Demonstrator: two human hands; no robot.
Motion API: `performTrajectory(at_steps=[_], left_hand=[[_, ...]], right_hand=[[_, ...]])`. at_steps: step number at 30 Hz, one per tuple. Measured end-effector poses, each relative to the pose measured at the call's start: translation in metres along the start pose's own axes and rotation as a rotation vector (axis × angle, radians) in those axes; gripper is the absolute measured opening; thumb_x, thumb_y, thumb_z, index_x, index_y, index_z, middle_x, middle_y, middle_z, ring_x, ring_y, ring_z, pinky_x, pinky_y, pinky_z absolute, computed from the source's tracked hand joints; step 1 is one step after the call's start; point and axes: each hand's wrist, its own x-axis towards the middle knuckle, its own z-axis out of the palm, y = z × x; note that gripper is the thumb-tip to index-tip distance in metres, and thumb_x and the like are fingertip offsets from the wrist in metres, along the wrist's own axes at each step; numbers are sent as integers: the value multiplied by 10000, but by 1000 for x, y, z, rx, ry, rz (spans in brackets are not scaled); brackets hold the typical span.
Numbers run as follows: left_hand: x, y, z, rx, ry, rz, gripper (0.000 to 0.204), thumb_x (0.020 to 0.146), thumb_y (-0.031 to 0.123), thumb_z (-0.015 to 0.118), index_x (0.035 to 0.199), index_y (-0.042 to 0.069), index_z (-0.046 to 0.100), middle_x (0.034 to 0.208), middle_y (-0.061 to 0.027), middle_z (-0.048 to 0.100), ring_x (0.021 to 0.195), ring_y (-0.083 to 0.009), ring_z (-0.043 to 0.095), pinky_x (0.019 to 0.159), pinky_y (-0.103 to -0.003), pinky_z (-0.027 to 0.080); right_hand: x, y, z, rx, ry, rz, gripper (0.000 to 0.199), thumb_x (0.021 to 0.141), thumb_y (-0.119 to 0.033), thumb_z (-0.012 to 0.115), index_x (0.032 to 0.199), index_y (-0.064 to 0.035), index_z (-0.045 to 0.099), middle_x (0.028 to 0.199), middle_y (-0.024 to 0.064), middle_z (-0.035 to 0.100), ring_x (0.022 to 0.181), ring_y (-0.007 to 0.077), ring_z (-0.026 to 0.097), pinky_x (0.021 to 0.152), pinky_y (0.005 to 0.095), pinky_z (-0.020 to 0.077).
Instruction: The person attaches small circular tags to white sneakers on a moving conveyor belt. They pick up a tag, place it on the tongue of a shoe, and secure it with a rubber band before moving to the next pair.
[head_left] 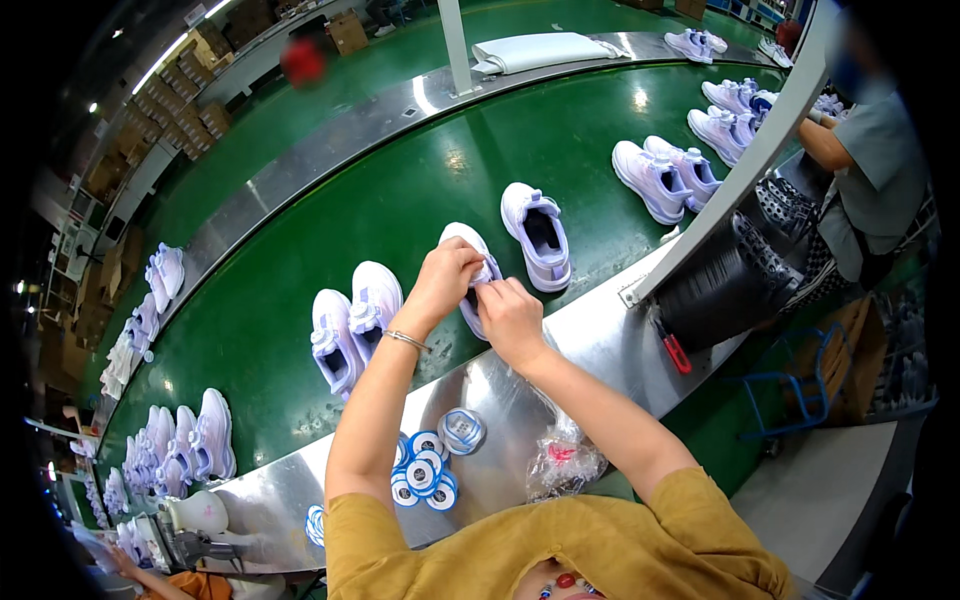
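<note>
A pale lilac-white sneaker [466, 236] stands on the green belt [420, 180] in front of me, partly covered by my hands. My left hand [449, 275] pinches the sneaker around its tongue, fingers closed. Close against it, my right hand [510, 318] has its fingers curled in at the shoe's opening. What lies between the fingertips is too small to make out. A matching sneaker [540, 238] stands just to the right, apart from my hands. To the left is another pair, with one sneaker [374, 300] beside my left forearm.
Round blue-and-white labels [425, 470], a clear round container [461, 431] and a crumpled plastic bag [565, 462] lie on the metal edge. A white post [735, 150] rises at right, near a red-handled tool [676, 353] and a co-worker [875, 170]. More sneakers [212, 435] stand left.
</note>
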Motion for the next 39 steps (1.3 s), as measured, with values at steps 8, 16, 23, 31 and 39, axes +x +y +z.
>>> performTrajectory(at_steps=[8, 16, 23, 31, 39], left_hand=[[12, 14, -6, 400, -118, -27, 251, 791, 218, 686, 889, -12, 711, 828, -165, 627, 856, -329, 592, 746, -411, 486], [12, 17, -14, 367, -31, -134, 260, 761, 186, 710, 921, -19, 700, 886, -193, 658, 862, -302, 636, 763, -356, 512], [4, -7, -19, -12, -89, 66, 261, 764, 218, 719, 858, -24, 696, 810, -177, 640, 741, -325, 621, 680, -396, 495], [0, 1, -23, 389, -134, -120, 216, 769, 174, 688, 832, -33, 687, 796, -169, 640, 750, -327, 617, 680, -404, 489], [-6, -2, -24, 291, -37, -100, 253, 786, 206, 683, 851, -38, 685, 788, -199, 619, 707, -351, 597, 673, -424, 486]], right_hand=[[3, 0, -5, 0, 17, 2, 83, 715, -66, 630, 798, -62, 633, 720, 47, 582, 735, 235, 562, 575, 342, 493], [2, 2, 0, 0, 21, -10, 75, 716, -65, 629, 790, -69, 631, 709, 43, 572, 722, 235, 554, 568, 344, 488], [-1, -6, 3, 33, -11, -2, 137, 745, -63, 620, 876, -54, 659, 753, 48, 600, 715, 247, 551, 600, 360, 479], [2, -13, 10, 53, 4, -10, 116, 733, -51, 629, 845, -59, 658, 725, 47, 588, 704, 243, 547, 590, 353, 475], [3, -16, 15, 70, 15, 0, 91, 736, -52, 626, 821, -71, 654, 695, 51, 572, 688, 243, 542, 577, 360, 471]])
